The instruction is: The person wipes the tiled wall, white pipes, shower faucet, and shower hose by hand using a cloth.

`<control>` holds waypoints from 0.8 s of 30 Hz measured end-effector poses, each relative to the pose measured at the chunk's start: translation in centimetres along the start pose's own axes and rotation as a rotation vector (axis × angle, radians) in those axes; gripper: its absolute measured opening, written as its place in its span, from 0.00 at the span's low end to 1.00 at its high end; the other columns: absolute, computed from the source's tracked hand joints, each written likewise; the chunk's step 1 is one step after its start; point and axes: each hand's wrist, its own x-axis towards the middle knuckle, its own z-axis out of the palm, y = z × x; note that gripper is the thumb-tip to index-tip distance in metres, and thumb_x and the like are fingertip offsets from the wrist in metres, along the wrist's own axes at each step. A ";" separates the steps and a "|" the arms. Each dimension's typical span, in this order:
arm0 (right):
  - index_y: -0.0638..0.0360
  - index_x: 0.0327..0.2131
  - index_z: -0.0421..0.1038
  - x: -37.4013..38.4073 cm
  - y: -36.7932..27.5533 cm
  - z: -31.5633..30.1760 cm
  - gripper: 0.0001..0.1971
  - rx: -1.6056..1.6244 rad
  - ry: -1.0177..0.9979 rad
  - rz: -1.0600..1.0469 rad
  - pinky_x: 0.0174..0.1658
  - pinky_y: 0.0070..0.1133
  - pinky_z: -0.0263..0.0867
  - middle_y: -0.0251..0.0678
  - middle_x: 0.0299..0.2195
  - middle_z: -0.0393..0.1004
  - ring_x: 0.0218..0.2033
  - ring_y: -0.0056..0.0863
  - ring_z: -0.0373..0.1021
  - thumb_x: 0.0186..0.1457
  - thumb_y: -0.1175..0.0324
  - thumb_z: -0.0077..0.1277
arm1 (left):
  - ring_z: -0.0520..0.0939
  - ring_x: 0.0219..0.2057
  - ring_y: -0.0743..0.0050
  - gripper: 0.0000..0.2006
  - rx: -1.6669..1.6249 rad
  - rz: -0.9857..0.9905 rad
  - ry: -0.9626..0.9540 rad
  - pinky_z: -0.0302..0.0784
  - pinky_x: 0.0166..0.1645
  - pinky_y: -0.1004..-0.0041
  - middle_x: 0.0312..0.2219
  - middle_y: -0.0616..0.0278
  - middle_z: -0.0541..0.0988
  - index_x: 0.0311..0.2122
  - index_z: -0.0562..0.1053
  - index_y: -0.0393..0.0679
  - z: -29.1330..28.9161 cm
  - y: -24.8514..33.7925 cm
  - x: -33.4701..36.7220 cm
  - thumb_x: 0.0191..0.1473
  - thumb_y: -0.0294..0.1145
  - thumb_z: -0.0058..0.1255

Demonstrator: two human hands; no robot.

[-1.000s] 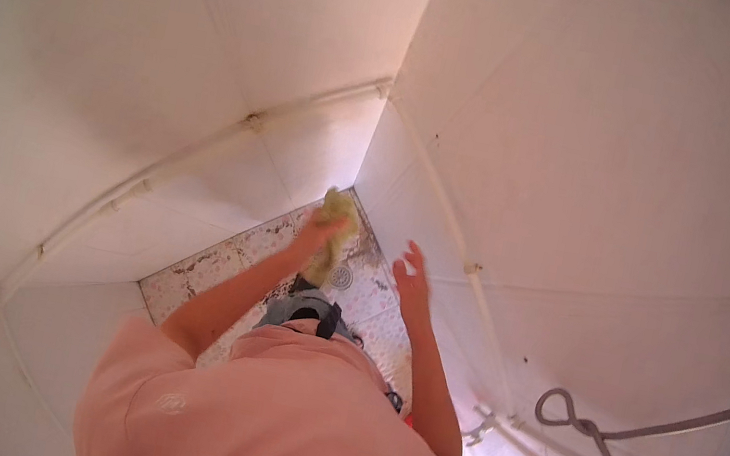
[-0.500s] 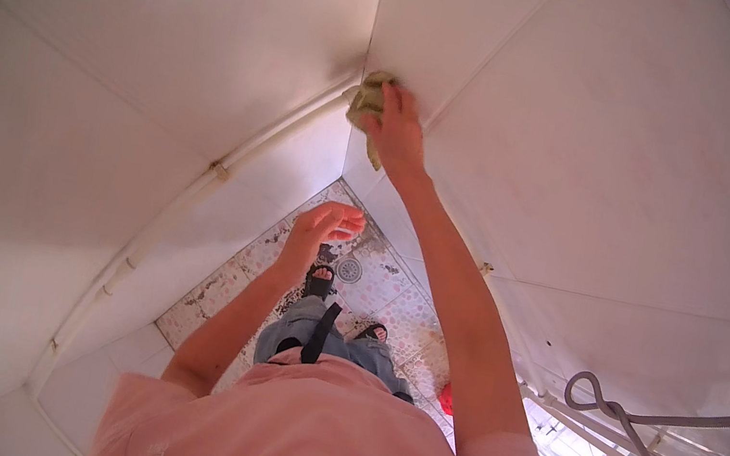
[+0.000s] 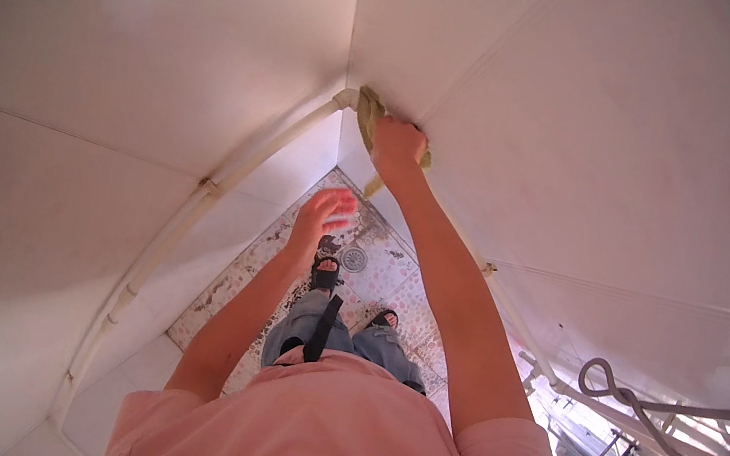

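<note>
My right hand (image 3: pixel 399 148) is closed on a yellow-green cloth (image 3: pixel 367 119) and presses it to the right wall, just beside the corner. Part of the cloth hangs below the hand. Close to the cloth, a white pipe (image 3: pixel 278 137) bends round the corner and runs along both walls. My left hand (image 3: pixel 326 211) hovers lower down over the floor, its fingers apart and slightly blurred, with nothing in it.
Pale panelled walls (image 3: pixel 74 50) meet at the corner ahead. Below lies a stained, pink-speckled tile floor (image 3: pixel 385 280) with a round drain (image 3: pixel 354 259) near my feet. At the right, a grey flexible hose (image 3: pixel 620 390) loops beside metal fittings.
My right hand has slid the cloth from the corner a little to the right and down along the wall, its fingers now curled. My left hand has risen slightly, its fingers spreading.
</note>
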 end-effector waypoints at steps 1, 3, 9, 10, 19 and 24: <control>0.57 0.31 0.68 -1.2 0.8 -0.2 0.12 0.003 -0.001 -0.004 0.35 0.30 0.66 0.39 0.32 0.72 0.35 0.34 0.70 0.37 0.68 0.51 | 0.72 0.40 0.74 0.17 -0.001 -0.003 -0.004 0.66 0.42 0.74 0.37 0.61 0.72 0.43 0.66 0.42 0.2 -0.1 1.1 0.53 0.41 0.39; 0.56 0.31 0.68 -3.3 3.3 -0.4 0.12 -0.013 -0.065 0.014 0.34 0.30 0.66 0.38 0.31 0.72 0.34 0.34 0.70 0.37 0.68 0.51 | 0.66 0.47 0.73 0.21 0.001 0.039 0.056 0.59 0.49 0.67 0.44 0.63 0.68 0.48 0.61 0.45 0.9 -0.8 3.6 0.51 0.45 0.41; 0.57 0.32 0.67 -10.8 9.8 1.2 0.14 -0.044 -0.134 0.207 0.32 0.28 0.67 0.36 0.31 0.71 0.35 0.33 0.69 0.37 0.66 0.51 | 0.63 0.49 0.70 0.27 -0.079 -0.171 -0.019 0.56 0.50 0.64 0.47 0.63 0.65 0.52 0.56 0.47 5.1 -4.7 7.3 0.49 0.48 0.41; 0.57 0.32 0.67 -12.0 10.5 1.4 0.14 -0.041 -0.141 0.220 0.32 0.28 0.67 0.36 0.31 0.71 0.35 0.33 0.69 0.37 0.66 0.51 | 0.63 0.49 0.70 0.28 -0.055 -0.220 -0.058 0.56 0.50 0.64 0.47 0.63 0.65 0.52 0.56 0.47 5.9 -5.5 6.8 0.49 0.49 0.42; 0.55 0.33 0.65 -18.8 14.8 1.6 0.14 -0.210 0.049 0.215 0.34 0.28 0.65 0.32 0.32 0.68 0.35 0.30 0.65 0.37 0.70 0.50 | 0.64 0.48 0.74 0.23 -0.177 -0.285 -0.271 0.59 0.48 0.66 0.46 0.67 0.67 0.51 0.58 0.48 10.0 -7.0 3.3 0.50 0.42 0.41; 0.59 0.33 0.66 -25.6 13.9 -5.1 0.15 0.365 0.531 -0.094 0.37 0.27 0.61 0.35 0.33 0.65 0.37 0.35 0.63 0.34 0.77 0.48 | 0.64 0.49 0.71 0.21 -0.251 -0.137 -0.207 0.59 0.50 0.66 0.45 0.63 0.66 0.50 0.58 0.45 10.5 -6.0 4.0 0.52 0.39 0.41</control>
